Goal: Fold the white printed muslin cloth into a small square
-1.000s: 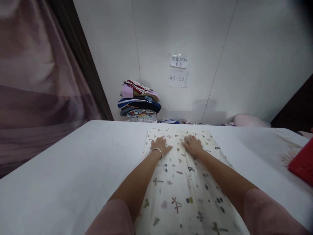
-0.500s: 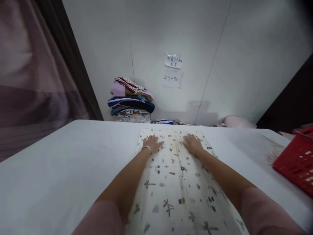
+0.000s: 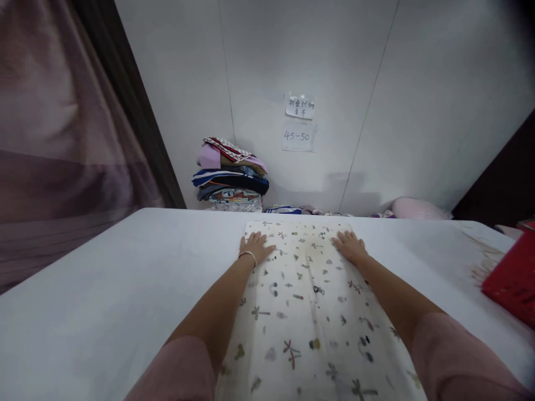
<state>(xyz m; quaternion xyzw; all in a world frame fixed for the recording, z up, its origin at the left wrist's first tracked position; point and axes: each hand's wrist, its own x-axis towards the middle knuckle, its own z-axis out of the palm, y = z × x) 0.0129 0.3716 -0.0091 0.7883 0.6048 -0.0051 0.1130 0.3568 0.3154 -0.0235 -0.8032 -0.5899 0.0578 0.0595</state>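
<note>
A cream cloth [image 3: 305,301] printed with small plants lies in a long folded strip on the white table [image 3: 104,301], running away from me. My left hand [image 3: 254,246], with a bracelet on the wrist, lies flat and open on the cloth near its far left edge. My right hand [image 3: 350,247] lies flat and open near the far right edge. Both palms press on the fabric, fingers stretched toward the wall.
A stack of folded clothes [image 3: 232,175] stands against the white wall behind the table, below two paper notes [image 3: 298,122]. A red basket [image 3: 512,278] sits at the table's right edge. A pink cushion [image 3: 418,208] lies at the back right; a mauve curtain [image 3: 54,139] hangs at left.
My hands have slid apart across the cloth, the right one out toward the right edge and the left one slightly left. The view has shifted a little.
</note>
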